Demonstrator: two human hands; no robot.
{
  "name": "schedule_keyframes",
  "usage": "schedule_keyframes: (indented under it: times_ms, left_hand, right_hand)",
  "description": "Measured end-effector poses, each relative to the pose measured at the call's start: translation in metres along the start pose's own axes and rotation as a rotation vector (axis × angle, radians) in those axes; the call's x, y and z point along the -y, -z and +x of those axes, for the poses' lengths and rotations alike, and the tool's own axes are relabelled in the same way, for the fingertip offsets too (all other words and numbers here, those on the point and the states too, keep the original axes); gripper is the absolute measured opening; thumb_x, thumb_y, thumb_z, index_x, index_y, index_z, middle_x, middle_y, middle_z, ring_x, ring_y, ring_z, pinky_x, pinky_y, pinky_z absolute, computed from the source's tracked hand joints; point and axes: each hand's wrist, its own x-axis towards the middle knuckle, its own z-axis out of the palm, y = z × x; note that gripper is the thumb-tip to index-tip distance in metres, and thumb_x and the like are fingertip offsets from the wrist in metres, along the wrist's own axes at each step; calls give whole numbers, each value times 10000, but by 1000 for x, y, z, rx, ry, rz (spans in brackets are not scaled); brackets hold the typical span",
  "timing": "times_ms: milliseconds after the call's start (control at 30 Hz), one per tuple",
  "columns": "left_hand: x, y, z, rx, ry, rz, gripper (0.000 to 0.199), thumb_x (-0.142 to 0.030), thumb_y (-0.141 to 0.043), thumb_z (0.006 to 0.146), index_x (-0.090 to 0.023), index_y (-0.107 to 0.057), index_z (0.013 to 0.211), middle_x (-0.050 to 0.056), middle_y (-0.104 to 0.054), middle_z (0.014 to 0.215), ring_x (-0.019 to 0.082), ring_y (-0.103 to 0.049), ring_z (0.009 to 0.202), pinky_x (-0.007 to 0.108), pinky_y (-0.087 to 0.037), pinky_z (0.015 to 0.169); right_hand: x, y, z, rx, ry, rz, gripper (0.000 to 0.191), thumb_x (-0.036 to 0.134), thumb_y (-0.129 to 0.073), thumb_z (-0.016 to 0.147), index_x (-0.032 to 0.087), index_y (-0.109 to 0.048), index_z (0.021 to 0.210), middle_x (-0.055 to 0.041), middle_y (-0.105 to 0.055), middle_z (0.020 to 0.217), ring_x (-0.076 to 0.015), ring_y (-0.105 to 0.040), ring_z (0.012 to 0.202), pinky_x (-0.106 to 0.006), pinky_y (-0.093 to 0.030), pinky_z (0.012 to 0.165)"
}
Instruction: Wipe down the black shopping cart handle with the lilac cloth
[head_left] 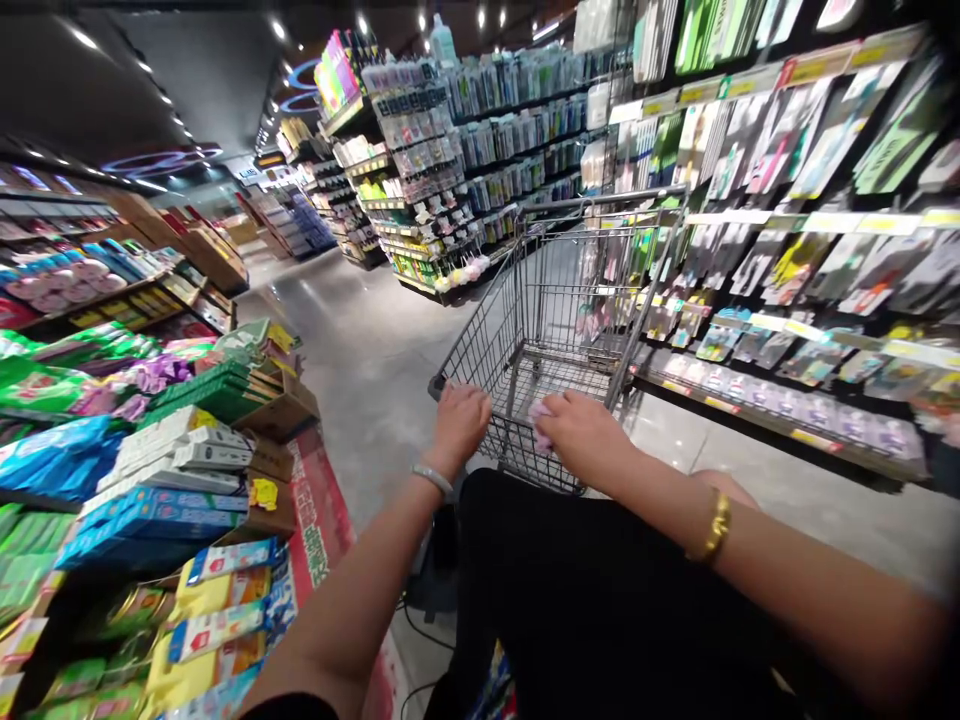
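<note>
A wire shopping cart (480, 340) stands in front of me, and only its bare wire floor and sides show in the basket. At the cart's near left end, my left hand (461, 422) is closed around the handle bar; a silver bracelet circles that wrist. My right hand (583, 432) is closed at the near side of the cart, its fingers curled over a soft, crumpled lilac thing (539, 425) whose kind I cannot make out. Whether these fingers also grip the handle is hidden. A gold bracelet (716, 525) is on the right wrist.
Shelving with hanging packets (772, 150) runs close along the right. Stacked boxes (187, 450) and bright packages line the left. Ahead, a display shelf end (420, 160) stands beside the shiny aisle floor (337, 310). Black-clad legs (570, 590) are below my arms.
</note>
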Motion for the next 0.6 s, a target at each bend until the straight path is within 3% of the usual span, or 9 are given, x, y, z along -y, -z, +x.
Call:
schedule_keyframes:
  times_ms: [100, 200, 400, 500, 600]
  left_hand:
    - [-34, -12, -12, 57, -100, -230, 338, -258, -333, 1025, -217, -668, 1037, 43, -712, 1062, 179, -603, 1055, 421, -254, 1167]
    - [-47, -21, -12, 49, 24, -286, 438, -204, -231, 1035, -163, -661, 965, 76, -703, 944, 177, -615, 942, 385, -354, 1069]
    - [-24, -13, 5, 159, -20, -393, 399, -325, -286, 1060, -227, -642, 1212, 9, -734, 1010, 160, -636, 983, 300, -392, 939]
    - [-20, -10, 9, 189, -34, -334, 398, -367, -326, 1052, -244, -683, 1176, 10, -746, 998, 169, -647, 992, 305, -382, 924]
    - [-16, -11, 9, 178, -24, -230, 435, -417, -349, 1043, -261, -751, 987, 13, -748, 990, 170, -638, 1004, 311, -365, 936]
  right_hand:
    - [-1, -2, 6, -16, 31, 4, 164, 242, -580, 909, 178, -702, 999, -113, -624, 1027, -257, -475, 935, -382, -379, 820]
    - [1, -11, 18, -42, 22, 111, 157, 174, -569, 891, 175, -712, 955, -115, -617, 1109, -243, -483, 990, -365, -370, 884]
    - [-34, -6, 5, 17, 163, 218, 151, 196, -570, 886, 208, -718, 859, -83, -623, 1113, -223, -503, 980, -363, -358, 912]
    - [-48, -4, -2, -45, 56, 169, 194, 157, -551, 878, 214, -729, 928, -99, -613, 1171, -241, -495, 1034, -375, -361, 919]
    - [-37, -11, 3, -120, -80, 96, 182, 192, -556, 896, 178, -731, 941, -144, -620, 1162, -259, -490, 1023, -395, -370, 914]
